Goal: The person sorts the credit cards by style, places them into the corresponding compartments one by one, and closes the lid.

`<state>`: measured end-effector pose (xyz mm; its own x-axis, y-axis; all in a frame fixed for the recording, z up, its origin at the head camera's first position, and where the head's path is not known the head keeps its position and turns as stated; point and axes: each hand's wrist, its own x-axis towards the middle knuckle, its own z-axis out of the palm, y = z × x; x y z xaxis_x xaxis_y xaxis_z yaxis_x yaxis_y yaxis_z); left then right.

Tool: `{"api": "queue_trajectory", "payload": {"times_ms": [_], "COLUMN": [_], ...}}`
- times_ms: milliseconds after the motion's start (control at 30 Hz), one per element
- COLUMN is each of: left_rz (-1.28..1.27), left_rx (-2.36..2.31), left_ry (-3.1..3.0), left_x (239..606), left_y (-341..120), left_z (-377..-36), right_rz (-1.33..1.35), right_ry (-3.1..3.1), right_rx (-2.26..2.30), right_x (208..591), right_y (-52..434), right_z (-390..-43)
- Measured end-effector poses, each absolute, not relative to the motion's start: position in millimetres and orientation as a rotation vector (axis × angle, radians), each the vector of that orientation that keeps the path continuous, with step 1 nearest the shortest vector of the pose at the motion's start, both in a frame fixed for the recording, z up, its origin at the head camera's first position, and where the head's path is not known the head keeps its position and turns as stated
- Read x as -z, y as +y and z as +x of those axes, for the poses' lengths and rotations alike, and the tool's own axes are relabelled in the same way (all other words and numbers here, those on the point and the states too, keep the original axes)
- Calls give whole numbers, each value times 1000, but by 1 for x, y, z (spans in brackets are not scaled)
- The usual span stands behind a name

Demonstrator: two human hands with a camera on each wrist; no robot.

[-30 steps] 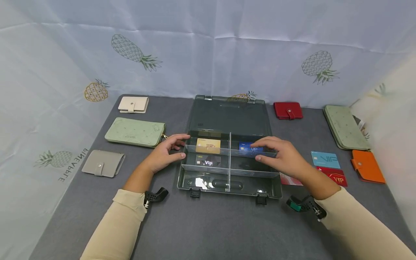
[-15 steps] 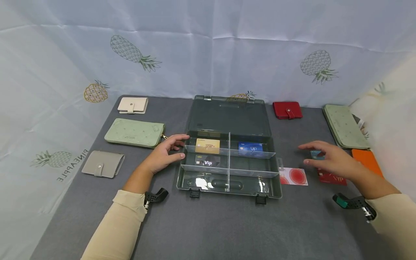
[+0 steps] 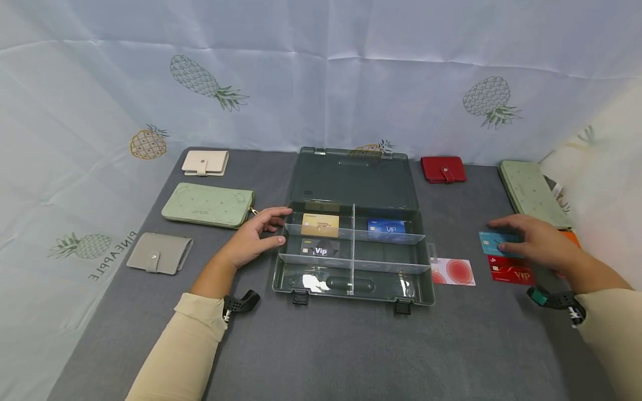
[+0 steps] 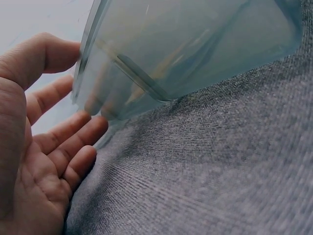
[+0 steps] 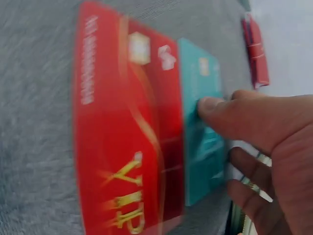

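Observation:
A dark translucent box (image 3: 281, 278) with its lid (image 3: 353, 178) folded back lies mid-table. Clear dividers split it into compartments; a gold card (image 3: 320, 225), a black Vip card (image 3: 320, 248) and a blue VIP card (image 3: 386, 226) lie inside. My left hand (image 3: 258, 234) is at the box's left side, its fingertips and thumb right at the wall. Over at the right, my right hand (image 3: 544, 242) reaches over a light blue card (image 3: 494, 243), thumb at its face and fingers past its far edge in the right wrist view. Directly in front of that lies a red VIP card (image 5: 122, 122).
A white card with red circles (image 3: 457, 272) lies beside the box. On the left are cream (image 3: 205, 162), green (image 3: 208, 204) and grey (image 3: 159, 252) wallets. Red (image 3: 444, 169), green (image 3: 531, 192) and orange (image 3: 572, 238) ones lie on the right. A pineapple-print cloth (image 3: 321, 100) hangs behind.
My right hand has left the box above the blue VIP card and moved right to the light blue card, uncovering the white card with red circles. My left hand has stayed put.

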<state>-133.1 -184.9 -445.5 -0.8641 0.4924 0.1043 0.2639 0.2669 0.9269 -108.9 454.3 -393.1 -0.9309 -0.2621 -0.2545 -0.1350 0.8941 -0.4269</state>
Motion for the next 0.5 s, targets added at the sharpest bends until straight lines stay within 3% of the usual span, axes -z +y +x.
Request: {"api": "queue_trajectory", "payload": {"times_ms": [500], "left_rz": [716], "left_rx": [-1646], "left_ry": [2341], "left_x": [445], "left_y": [-184], "left_z": [-133], "right_rz": [-328], "right_ry": [2773], "right_rx": [550], "right_x": [402], "right_y": [452], "right_z": [-119]}}
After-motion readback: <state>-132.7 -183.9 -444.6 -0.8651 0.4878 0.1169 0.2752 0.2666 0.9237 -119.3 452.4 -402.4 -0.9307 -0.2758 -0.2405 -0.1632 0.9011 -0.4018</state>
